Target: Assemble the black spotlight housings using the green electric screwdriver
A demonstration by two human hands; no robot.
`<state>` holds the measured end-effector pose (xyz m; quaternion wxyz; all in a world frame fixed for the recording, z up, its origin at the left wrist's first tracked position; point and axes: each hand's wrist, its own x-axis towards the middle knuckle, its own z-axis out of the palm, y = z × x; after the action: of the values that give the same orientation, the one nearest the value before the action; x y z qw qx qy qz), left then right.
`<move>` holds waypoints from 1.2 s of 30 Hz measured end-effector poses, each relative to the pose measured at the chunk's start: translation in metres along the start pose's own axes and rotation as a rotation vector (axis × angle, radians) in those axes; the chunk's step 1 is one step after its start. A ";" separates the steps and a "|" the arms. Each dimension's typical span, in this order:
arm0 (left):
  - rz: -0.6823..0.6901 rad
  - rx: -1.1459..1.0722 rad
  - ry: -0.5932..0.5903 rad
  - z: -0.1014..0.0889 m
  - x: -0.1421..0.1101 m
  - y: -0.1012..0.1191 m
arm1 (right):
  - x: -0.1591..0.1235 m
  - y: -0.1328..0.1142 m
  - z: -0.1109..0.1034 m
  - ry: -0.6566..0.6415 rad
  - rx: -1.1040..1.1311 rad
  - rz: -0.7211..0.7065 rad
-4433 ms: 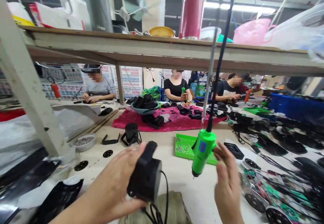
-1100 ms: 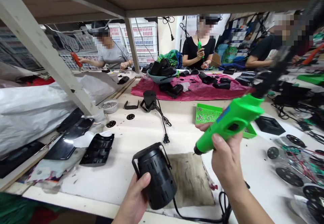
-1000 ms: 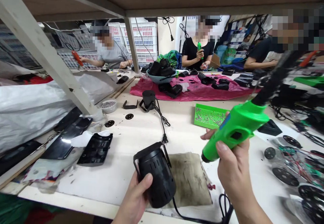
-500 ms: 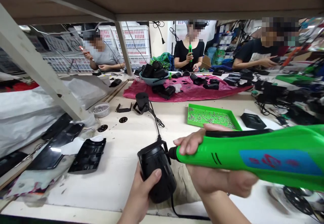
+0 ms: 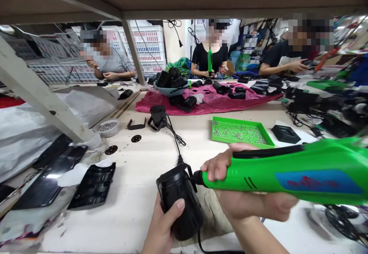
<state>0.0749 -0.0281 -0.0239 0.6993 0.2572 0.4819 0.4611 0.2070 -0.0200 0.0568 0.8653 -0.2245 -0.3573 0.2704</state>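
Note:
My left hand [image 5: 165, 221] is wrapped round a black cylindrical device housing [image 5: 181, 204], tilted above the white table. A bracket [image 5: 190, 175] spans its upper end, and a black cable [image 5: 178, 152] lies just beyond it. In my right hand [image 5: 238, 185] is a green electric screwdriver [image 5: 276, 173], held sideways. Its black nose meets the bracket on the right side of the housing; the bit and any screw there are hidden.
A green tray [image 5: 241, 132] of small screws lies ahead, with a black hexagonal part [image 5: 285, 134] beside it. Left are a tub of screws [image 5: 108, 127], a U-shaped bracket [image 5: 136, 124] and a half shell [image 5: 93, 185]. Co-workers sit opposite, past a basket of parts [image 5: 171, 90].
The view has shifted slightly. My hands keep the screwdriver's nose against the bracket. The co-worker opposite has lowered a green screwdriver.

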 end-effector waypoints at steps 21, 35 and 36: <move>0.243 0.183 -0.141 0.001 0.010 0.000 | -0.027 0.014 0.031 -0.126 0.084 0.125; 0.261 0.193 -0.225 -0.005 0.013 -0.001 | -0.026 0.013 0.024 -0.299 0.078 0.085; 0.256 0.185 -0.237 -0.006 0.013 -0.001 | -0.026 0.013 0.023 -0.297 0.084 0.072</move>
<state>0.0718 -0.0174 -0.0330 0.6602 0.4322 0.3998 0.4663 0.1699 -0.0219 0.0511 0.8014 -0.1584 -0.4614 0.3463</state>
